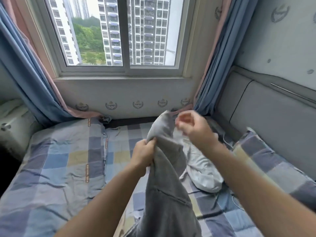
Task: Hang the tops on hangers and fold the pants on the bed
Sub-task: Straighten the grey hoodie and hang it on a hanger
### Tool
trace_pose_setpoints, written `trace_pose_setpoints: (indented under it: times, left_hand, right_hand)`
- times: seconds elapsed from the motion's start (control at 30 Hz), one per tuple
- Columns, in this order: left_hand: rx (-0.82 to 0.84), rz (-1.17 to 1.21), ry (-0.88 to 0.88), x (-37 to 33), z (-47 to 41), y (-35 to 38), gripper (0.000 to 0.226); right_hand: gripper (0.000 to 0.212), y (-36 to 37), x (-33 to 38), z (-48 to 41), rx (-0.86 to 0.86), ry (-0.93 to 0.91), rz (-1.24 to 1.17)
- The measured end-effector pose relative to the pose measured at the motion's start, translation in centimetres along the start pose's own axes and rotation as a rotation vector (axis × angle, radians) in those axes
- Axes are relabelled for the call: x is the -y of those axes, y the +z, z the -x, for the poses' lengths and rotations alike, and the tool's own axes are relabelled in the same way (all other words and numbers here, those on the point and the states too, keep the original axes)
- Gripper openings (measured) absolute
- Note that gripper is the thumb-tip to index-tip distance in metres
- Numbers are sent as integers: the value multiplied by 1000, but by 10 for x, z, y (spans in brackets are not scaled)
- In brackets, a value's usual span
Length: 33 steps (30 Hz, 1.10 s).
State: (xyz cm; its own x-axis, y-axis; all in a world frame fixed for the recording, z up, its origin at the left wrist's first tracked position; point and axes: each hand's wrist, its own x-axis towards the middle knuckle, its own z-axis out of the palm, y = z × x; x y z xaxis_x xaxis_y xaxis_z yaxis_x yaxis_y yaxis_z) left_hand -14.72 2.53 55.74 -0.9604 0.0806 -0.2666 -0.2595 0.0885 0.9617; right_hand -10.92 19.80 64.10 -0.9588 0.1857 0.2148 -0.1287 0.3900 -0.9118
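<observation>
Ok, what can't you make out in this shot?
Head view:
1. Right hand: motion blur hides whether its fingers pinch anything.
2. Grey garment: bottom edge cuts it off; top or pants unclear.
3. White garment: crumpled, partly behind the grey one; type unclear.

A dark grey garment (167,194) hung upright in the lower centre of the frame, bunched where the left hand (145,153) gripped it, its top end poking above. A pale grey garment (203,171) lay crumpled on the checked bed (59,168), just right of it.
</observation>
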Motion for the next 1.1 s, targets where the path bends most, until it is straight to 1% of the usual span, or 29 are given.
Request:
trace_pose_setpoints:
  times: [0.07,0.13,0.17,0.2,0.27,0.3,0.33,0.37,0.4,0.47,0.5,0.53,0.57,0.67,0.73,0.77,0.83,0.87,0.9,0.93,0.97,1.0,1.03,1.07,1.1]
  left_hand:
    - [-32,117,-76,1,2,0,30]
    - [-59,248,-131,-1,5,-1,25]
    - [-65,321,-157,-3,8,-2,22]
    - [-73,387,-179,-6,11,-2,19]
    - [-94,494,-209,-13,17,-1,15]
    - [-99,539,-220,-16,20,0,14]
    - [-98,576,-224,-20,23,0,14]
    - [-92,600,-222,-22,26,0,16]
    - [-81,614,-213,-24,27,-1,19]
    - [-68,627,-178,-26,28,-7,27]
    - [-78,618,-153,-24,27,-13,27]
    - [-95,593,-129,-22,24,-21,26]
    - [-106,558,-116,-19,22,-30,24]
    - [-125,459,-118,-2,16,-61,24]
    - [-143,344,-143,13,16,-80,28]
    - [-148,210,-151,22,17,-88,31]
    - [-156,-174,-114,39,19,-96,38]
    - [-155,-343,-58,47,20,-95,45]
    - [-151,-477,25,51,23,-92,57]
    - [-146,-579,144,51,27,-85,71]
    - [-108,-638,291,48,33,-77,85]
    - [-10,-645,416,43,37,-67,95]
    - [129,-595,484,37,42,-55,98]
    - [272,-509,503,30,46,-41,93]
    - [375,-423,505,27,48,-28,83]
  right_hand:
    - [8,23,-32,54,61,60,-70]
    - [22,47,-64,101,106,164,-52]
    - [35,58,-78,120,126,240,-28]
    - [55,67,-90,133,158,315,15]
    - [107,84,-111,146,229,425,99]
    - [124,91,-121,148,242,469,145]
    - [126,97,-129,147,233,504,182]
    - [115,102,-136,144,206,517,204]
    - [92,103,-145,140,171,508,220]
    - [40,99,-161,128,115,442,270]
    - [21,93,-167,120,96,413,315]
    - [8,84,-171,110,77,392,355]
    - [4,71,-174,100,59,379,372]
    - [19,29,-164,68,24,340,294]
    - [28,1,-144,48,60,226,243]
    - [30,-10,-132,39,98,145,233]
    - [26,-27,-100,24,208,-5,246]
    - [20,-32,-84,17,274,-64,259]
    - [15,-35,-67,11,347,-113,275]
    - [12,-36,-51,6,416,-162,305]
    - [11,-35,-35,3,477,-210,343]
    - [11,-32,-21,-1,536,-245,380]
    - [12,-29,-8,-4,592,-259,408]
    - [13,-24,3,-6,640,-267,434]
    - [15,-20,12,-8,667,-281,471]
